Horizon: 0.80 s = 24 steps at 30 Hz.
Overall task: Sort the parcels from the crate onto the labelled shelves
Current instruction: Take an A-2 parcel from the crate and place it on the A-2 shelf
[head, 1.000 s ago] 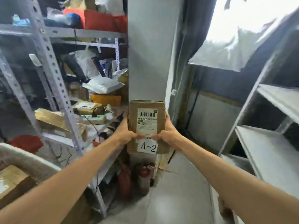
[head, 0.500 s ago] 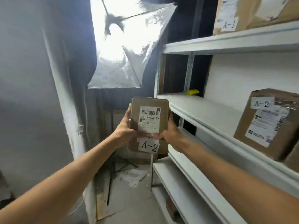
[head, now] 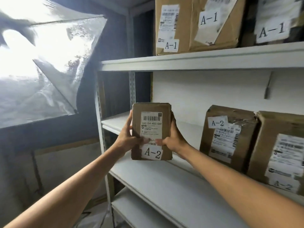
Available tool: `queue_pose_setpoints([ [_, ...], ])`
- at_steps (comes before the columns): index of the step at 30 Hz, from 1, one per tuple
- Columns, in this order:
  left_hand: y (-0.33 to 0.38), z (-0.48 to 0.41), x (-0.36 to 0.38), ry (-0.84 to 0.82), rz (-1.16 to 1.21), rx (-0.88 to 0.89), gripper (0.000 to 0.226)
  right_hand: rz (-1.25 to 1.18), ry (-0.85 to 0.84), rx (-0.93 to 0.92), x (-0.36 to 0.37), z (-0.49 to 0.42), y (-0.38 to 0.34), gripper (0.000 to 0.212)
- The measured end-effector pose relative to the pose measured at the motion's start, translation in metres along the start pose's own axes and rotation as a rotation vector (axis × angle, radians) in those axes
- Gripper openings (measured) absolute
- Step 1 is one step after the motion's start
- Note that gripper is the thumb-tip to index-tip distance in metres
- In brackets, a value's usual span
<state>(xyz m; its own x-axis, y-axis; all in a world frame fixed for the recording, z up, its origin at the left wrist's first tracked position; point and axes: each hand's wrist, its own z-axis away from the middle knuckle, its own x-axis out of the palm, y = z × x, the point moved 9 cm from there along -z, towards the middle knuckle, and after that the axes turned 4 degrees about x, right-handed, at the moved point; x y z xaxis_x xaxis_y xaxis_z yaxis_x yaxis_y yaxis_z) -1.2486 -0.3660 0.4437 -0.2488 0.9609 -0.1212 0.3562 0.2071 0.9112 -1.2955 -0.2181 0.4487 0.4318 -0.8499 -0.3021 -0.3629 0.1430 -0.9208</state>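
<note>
Holding the A-2 parcel upright, left hand and right hand clamp its side edges, left of the shelved A-2 box. Probably light, stiff cardboard.

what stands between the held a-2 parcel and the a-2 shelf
Nothing visible does. The left hand and right hand hold the A-2 parcel before a bare stretch of the middle shelf; the two shelved A-2 boxes stand further right.

Parcel upright between left hand and right hand, in front of middle shelf. Two boxes on it to the right; more boxes on top shelf.
</note>
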Motion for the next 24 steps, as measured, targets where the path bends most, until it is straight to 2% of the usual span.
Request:
queue_pose_setpoints([
  [10,-0.014,-0.085,0.034,-0.098,-0.009,0.139,0.122,0.140,0.240,0.040,-0.051,-0.044,0.016,0.117],
  [19,-0.048,-0.122,0.073,-0.215,-0.070,0.226,0.126,0.262,0.472,0.276,-0.076,-0.050,0.061,0.118],
  [24,-0.066,-0.130,0.086,-0.262,-0.087,0.277,0.120,0.329,0.577,0.321,-0.076,-0.042,0.075,0.117],
])
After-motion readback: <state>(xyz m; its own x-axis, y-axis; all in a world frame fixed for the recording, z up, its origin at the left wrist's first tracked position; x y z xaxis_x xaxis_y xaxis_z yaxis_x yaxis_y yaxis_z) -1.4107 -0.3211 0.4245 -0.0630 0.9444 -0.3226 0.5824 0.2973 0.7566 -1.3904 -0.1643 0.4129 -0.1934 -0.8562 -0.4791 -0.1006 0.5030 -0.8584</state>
